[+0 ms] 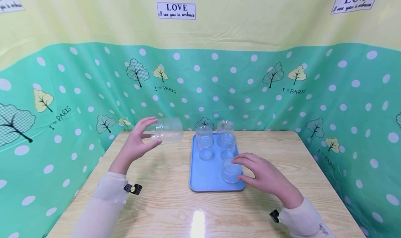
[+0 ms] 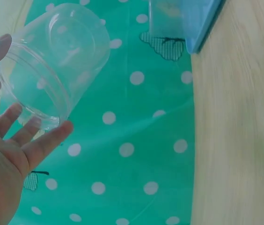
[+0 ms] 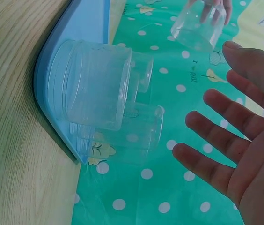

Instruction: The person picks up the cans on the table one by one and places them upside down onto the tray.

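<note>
My left hand (image 1: 136,141) grips a clear plastic jar (image 1: 171,130) by its threaded mouth, raised above the table to the left of the blue tray (image 1: 204,178). The jar lies sideways in the air, its base pointing right; the left wrist view shows thumb and fingers spread round the rim (image 2: 47,77). My right hand (image 1: 266,175) is beside another clear jar (image 1: 230,171), which stands mouth down in the tray's near right corner. In the right wrist view, the right hand's fingers (image 3: 225,140) are parted and a gap separates them from that jar.
Several more clear jars (image 1: 205,149) stand in two rows toward the back of the tray. Wood-grain table (image 1: 163,203) surrounds the tray. A green and yellow patterned cloth (image 1: 216,77) hangs behind and along both sides.
</note>
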